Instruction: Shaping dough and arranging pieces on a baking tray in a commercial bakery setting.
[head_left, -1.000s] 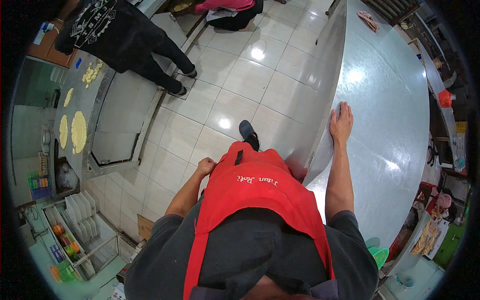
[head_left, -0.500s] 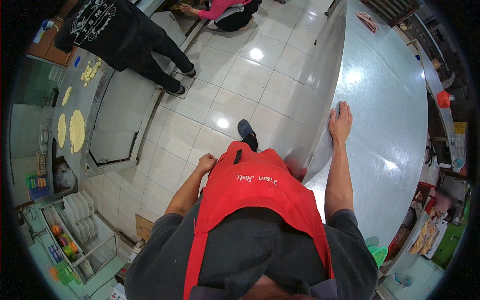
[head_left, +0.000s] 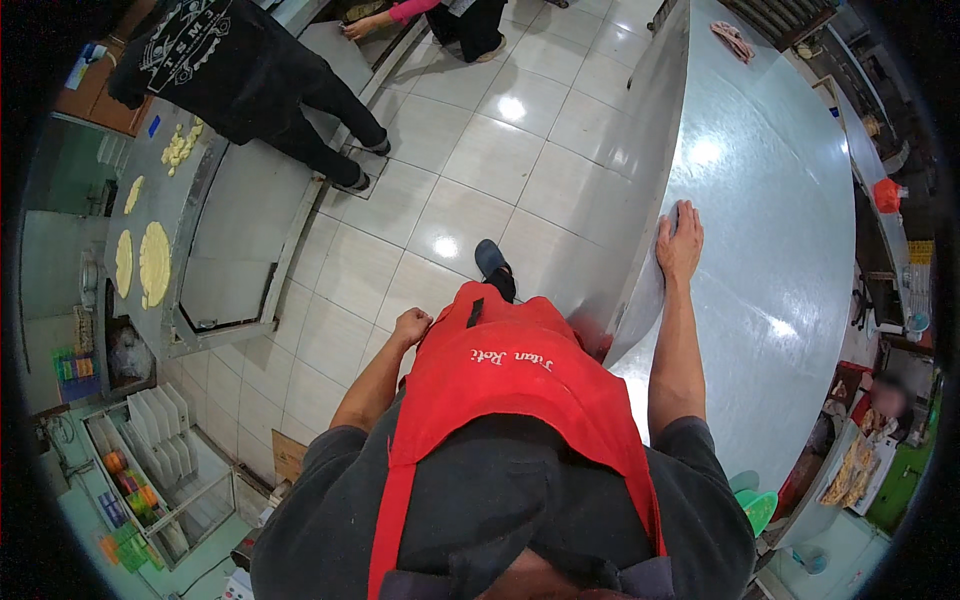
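My right hand [head_left: 680,243] lies flat on the metal tabletop [head_left: 765,270], near its left edge, fingers stretched forward and nothing under them that I can see. My left hand [head_left: 412,326] is low at my side with its fingers curled, right beside the red apron [head_left: 515,365] that I wear. Whether those fingers hold anything is hidden.
At left, a person in black [head_left: 235,70] stands by a counter with flattened dough [head_left: 154,264] and small dough pieces [head_left: 181,148]. Beyond, a pink-sleeved person [head_left: 468,25] is partly visible. A folded cloth [head_left: 733,42] rests at the table's far end; a green basket [head_left: 758,508] is near my right elbow.
The pink-sleeved person has shifted up and left, partly out of the picture. The person in black has moved slightly. Both my hands stay practically where they were.
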